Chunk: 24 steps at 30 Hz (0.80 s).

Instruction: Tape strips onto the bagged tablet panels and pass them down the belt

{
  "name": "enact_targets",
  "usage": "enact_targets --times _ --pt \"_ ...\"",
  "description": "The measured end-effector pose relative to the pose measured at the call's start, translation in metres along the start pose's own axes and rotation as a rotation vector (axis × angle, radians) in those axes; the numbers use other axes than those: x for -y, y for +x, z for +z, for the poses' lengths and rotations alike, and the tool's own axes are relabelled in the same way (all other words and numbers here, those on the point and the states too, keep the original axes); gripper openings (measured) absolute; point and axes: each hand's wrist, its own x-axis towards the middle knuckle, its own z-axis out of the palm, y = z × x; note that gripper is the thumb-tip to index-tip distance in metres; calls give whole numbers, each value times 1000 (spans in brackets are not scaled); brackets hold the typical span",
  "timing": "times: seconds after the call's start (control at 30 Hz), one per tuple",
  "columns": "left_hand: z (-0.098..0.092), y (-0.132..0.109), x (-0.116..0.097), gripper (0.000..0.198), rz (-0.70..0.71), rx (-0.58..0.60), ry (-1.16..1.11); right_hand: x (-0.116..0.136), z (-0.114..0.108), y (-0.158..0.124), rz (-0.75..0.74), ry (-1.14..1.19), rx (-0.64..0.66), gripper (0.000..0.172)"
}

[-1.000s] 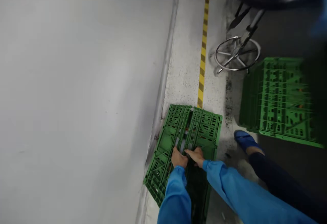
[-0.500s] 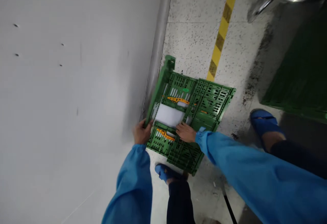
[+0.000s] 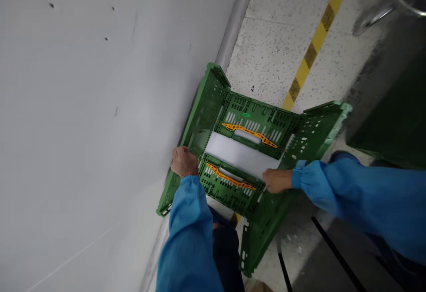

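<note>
Now green crate (image 3: 266, 111) wider open, both long walls (image 3: 201, 121) raised

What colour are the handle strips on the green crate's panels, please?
The handle strips are orange with dark markings, clearest in the head view.

To my left I have a pale grey wall (image 3: 83, 119), dotted with small dark spots (image 3: 113, 8), meeting the speckled floor (image 3: 273, 57) at a grey skirting (image 3: 237, 25). Yellow-and-black tape (image 3: 311, 54) slants across it; toward my right, light dims around a metal furniture leg (image 3: 381, 16).
</note>
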Motion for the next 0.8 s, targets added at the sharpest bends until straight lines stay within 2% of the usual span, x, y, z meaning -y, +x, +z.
enact_targets --times 0.03,0.07,0.13,0.2,0.27,0.33,0.43,0.5,0.57,0.63,0.73,0.8 --pt "4 -9 -3 29 33 8 -7 -1 -4 16 -82 -50 -1 7" --pt "9 -20 -7 31 80 22 -17 -1 -8 33 -148 -102 -7 8" --pt "21 -41 -16 33 210 82 -43 -1 -15 63 -230 -222 -36 22" --pt "36 -57 -23 28 361 168 -72 -3 -20 82 -285 -322 -68 28" --pt "51 -59 -26 26 495 257 -95 -4 -21 90 -365 -390 -91 29" --pt "64 -49 -23 29 582 334 -104 1 -15 97 -428 -425 -118 32" --pt "76 -29 -11 33 635 434 -91 15 0 114 -405 -440 -185 46" --pt "83 -27 -7 29 712 539 -94 21 8 129 -358 -438 -220 47" --pt "91 -40 -12 21 838 681 -111 21 11 142 -320 -432 -234 50" --pt "101 -64 -24 21 953 809 -125 20 12 148 -285 -421 -241 54" --pt "114 -96 -48 40 1026 890 -93 27 13 144 -241 -391 -250 56" --pt "116 -103 -60 47 1051 923 -46 37 8 133 -218 -359 -257 53"
